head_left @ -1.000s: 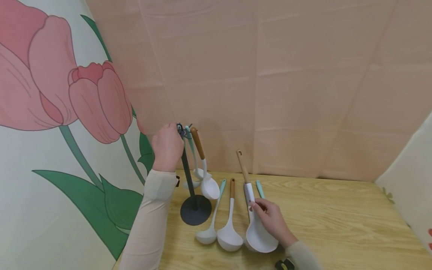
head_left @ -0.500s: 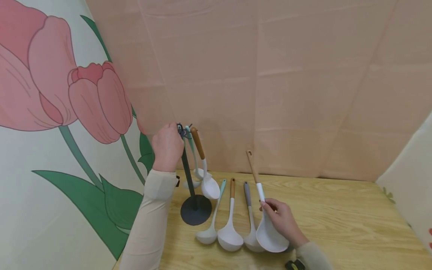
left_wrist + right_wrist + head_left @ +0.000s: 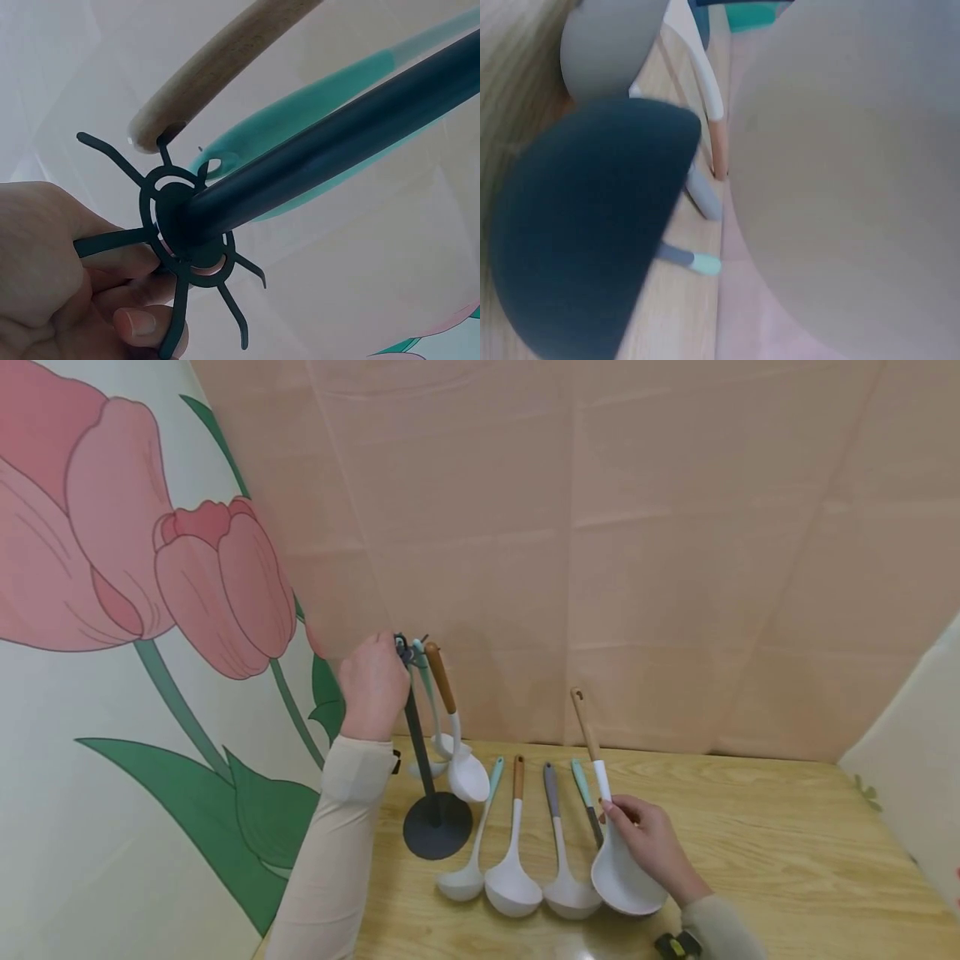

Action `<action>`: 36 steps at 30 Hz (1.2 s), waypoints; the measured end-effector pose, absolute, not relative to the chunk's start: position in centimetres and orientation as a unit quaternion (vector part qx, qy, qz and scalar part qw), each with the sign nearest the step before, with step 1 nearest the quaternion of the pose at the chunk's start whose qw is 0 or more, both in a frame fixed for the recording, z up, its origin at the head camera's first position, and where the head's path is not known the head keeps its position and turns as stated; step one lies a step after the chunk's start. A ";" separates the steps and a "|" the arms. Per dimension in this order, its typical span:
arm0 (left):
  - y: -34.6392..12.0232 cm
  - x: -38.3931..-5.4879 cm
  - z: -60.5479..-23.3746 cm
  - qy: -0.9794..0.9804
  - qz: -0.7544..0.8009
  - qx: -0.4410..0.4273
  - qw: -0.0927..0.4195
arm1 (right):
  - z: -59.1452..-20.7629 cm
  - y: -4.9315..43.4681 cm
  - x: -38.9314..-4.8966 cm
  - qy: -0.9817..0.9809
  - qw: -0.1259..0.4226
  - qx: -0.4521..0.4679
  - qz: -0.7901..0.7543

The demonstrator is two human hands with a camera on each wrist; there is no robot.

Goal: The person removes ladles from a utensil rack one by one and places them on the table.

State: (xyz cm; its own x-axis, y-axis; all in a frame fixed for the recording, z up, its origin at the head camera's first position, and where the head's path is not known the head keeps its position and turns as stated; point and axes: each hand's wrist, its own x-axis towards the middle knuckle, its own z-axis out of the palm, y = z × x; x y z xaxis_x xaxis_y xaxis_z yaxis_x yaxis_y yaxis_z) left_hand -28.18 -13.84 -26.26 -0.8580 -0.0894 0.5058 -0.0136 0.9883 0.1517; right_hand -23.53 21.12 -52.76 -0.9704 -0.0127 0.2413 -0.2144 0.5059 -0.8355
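Observation:
My left hand [image 3: 372, 685] grips the top of a black utensil stand [image 3: 437, 828]. From below, the left wrist view shows its fingers by the hub of the hook ring [image 3: 178, 217]. A brown-handled white ladle [image 3: 468, 775] and mint-handled utensils [image 3: 424, 675] hang from the hooks. My right hand [image 3: 651, 843] pinches a white ladle [image 3: 626, 878] with a wooden handle end, tilted with that end up and away. Its pale bowl [image 3: 855, 187] fills much of the right wrist view. Beneath it lies a dark ladle [image 3: 592, 232] with a mint handle [image 3: 581, 781], its bowl mostly hidden in the head view.
A row of ladles lies on the wooden table [image 3: 787, 843]: one mint-handled ladle [image 3: 461, 883], one brown-handled ladle [image 3: 513, 892] and one grey-handled ladle [image 3: 572, 897]. A pink cloth backdrop [image 3: 675, 568] rises behind. The wall with painted tulips [image 3: 225, 568] stands at the left.
My right hand has carried the white ladle rightward, past the grey-handled ladle, which is now uncovered, to over the dark mint-handled one. My left hand stays on the stand.

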 end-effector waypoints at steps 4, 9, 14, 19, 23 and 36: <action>-13.8 -28.1 -26.2 -0.962 -0.072 0.027 0.263 | -52.6 22.2 -23.8 -0.868 0.098 0.062 0.483; -13.8 -28.1 -26.2 -0.962 -0.074 0.026 0.263 | -52.6 23.5 -24.1 -0.875 0.091 0.058 0.472; -13.8 -28.1 -26.1 -0.963 -0.072 0.029 0.257 | -52.5 24.6 -24.2 -0.879 0.084 0.052 0.467; -13.8 -28.1 -26.1 -0.964 -0.074 0.030 0.255 | -52.4 25.7 -24.3 -0.883 0.071 0.045 0.462; -13.7 -28.1 -26.2 -0.962 -0.072 0.029 0.261 | -52.4 26.5 -24.4 -0.888 0.061 0.039 0.454; -13.6 -28.0 -26.1 -0.963 -0.067 0.030 0.261 | -53.2 29.6 -25.0 -0.906 0.040 0.036 0.420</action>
State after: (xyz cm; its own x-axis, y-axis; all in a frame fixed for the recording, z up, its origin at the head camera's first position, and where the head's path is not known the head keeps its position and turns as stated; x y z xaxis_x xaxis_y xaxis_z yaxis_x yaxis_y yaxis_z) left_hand -28.02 -13.62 -26.15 -0.8620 -0.0929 0.4984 -0.0230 0.9892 0.1446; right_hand -25.02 29.59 -53.18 -0.9942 -0.0321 0.1027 -0.0991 0.6452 -0.7575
